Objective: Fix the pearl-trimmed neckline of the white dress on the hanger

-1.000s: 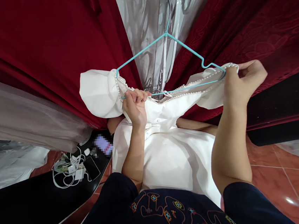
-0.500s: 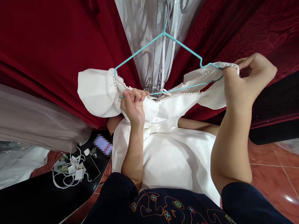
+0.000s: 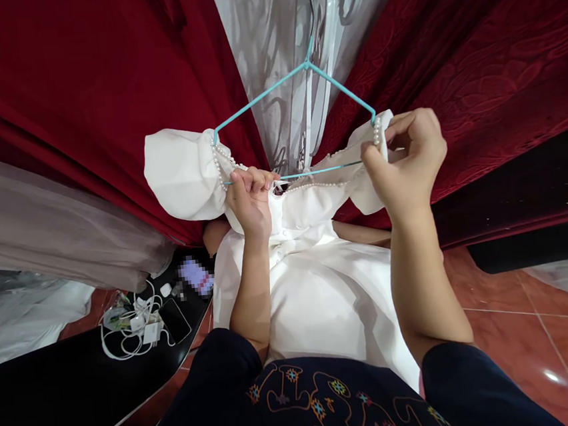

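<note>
The right hand (image 3: 407, 161) has moved inward since the earlier frame, bringing the pearl-trimmed edge of the right sleeve (image 3: 369, 188) with it; that edge now stands at the bend of the turquoise hanger (image 3: 306, 65), where before it was stretched out past the hanger's end. The left hand (image 3: 251, 199) has hardly shifted.

The right thumb lies in front of the trim with the fingers behind, the hand nearly closed in a pinch on the sleeve edge. The left hand's fingers are curled in around the hanger's lower bar, close to the pearl edge of the left sleeve (image 3: 180, 176), which sits over the hanger's left end.

The white dress (image 3: 314, 317) spreads below and between the forearms, its skirt reaching toward the person's dark shirt (image 3: 302, 405). Above the bar, the hanger's frame is open, with pale fabric (image 3: 255, 21) behind it. The left red curtain (image 3: 101, 90) comes close behind the left sleeve, and the right red curtain (image 3: 476, 74) backs the right hand. Right of the right elbow, tiled floor (image 3: 507, 339) gives open room; leftward, a black table (image 3: 79, 380) carries a phone (image 3: 175, 319) and white cables (image 3: 121, 352), well apart from the hands.
</note>
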Available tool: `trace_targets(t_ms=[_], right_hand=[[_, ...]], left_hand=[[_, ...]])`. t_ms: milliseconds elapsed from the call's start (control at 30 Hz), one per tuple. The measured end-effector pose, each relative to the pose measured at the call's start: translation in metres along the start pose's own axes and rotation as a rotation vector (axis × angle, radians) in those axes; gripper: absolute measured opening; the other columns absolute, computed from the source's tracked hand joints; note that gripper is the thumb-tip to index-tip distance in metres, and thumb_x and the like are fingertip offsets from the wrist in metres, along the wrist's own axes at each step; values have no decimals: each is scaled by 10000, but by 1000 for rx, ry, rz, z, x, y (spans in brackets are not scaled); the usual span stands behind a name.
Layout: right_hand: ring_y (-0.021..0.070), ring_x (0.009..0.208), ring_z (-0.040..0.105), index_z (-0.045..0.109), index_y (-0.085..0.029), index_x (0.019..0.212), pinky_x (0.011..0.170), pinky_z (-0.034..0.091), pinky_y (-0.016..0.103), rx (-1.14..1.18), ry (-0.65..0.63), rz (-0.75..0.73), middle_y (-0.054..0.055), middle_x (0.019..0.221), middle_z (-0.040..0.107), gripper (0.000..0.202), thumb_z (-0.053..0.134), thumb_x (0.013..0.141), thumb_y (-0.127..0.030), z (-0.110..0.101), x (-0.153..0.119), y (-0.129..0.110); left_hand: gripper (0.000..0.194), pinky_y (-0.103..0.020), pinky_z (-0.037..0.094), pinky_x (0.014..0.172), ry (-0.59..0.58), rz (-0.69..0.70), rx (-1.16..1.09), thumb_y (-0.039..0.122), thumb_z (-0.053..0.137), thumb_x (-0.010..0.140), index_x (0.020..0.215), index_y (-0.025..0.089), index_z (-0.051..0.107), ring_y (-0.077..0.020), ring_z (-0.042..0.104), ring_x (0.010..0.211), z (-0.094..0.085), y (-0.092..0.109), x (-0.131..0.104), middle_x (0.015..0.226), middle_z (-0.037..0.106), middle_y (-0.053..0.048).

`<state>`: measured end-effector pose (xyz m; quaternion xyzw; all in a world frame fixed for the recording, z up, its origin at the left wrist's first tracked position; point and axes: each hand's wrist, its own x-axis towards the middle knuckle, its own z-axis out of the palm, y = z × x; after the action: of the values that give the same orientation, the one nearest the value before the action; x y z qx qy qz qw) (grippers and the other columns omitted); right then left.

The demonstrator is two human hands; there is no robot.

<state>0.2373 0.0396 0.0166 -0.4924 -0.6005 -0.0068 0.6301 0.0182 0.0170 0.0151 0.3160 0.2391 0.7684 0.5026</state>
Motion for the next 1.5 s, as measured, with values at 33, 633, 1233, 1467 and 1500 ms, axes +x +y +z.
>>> trace_targets(t_ms=[33,633,1233,1467,1500], right_hand=[[159,829,522,541,-217,834,751,444,347,13,26,-14,18,888,558,197,731,784,-230,-2,-6,0],[215,1007,704,729,-261,1157,990,446,443,11,-304,-157,37,1061,793,202,583,1051,-352,50,-63,-24],[229,1072,700,722,-266,1212,1019,426,446,-31,-347,-171,41,1134,796,232,565,1048,-316,39,-58,-23],[231,1045,687,723,-258,1197,1010,428,446,-51,-359,-176,46,1106,790,235,559,1036,-307,34,-55,-19],[231,1038,684,721,-259,1193,1010,431,448,-56,-360,-172,46,1098,788,234,554,1039,-315,35,-55,-20]], left_hand=[[529,-319,551,803,-4,0,-9,505,460,1130,703,221,328,-122,450,614,0,-1,0,641,284,54],[545,-376,605,990,-62,-7,116,606,576,1058,740,229,346,-122,584,707,-6,-5,-1,677,394,51],[85,-300,645,832,-28,520,602,311,725,1020,1033,227,737,-144,760,840,-22,44,-10,903,759,3],[504,-584,362,1333,63,839,1110,510,794,924,1302,220,630,-311,543,1479,-46,37,18,1417,639,-103],[534,-594,288,1370,79,811,1124,491,817,909,1333,228,626,-325,475,1543,-46,35,21,1482,612,-111]])
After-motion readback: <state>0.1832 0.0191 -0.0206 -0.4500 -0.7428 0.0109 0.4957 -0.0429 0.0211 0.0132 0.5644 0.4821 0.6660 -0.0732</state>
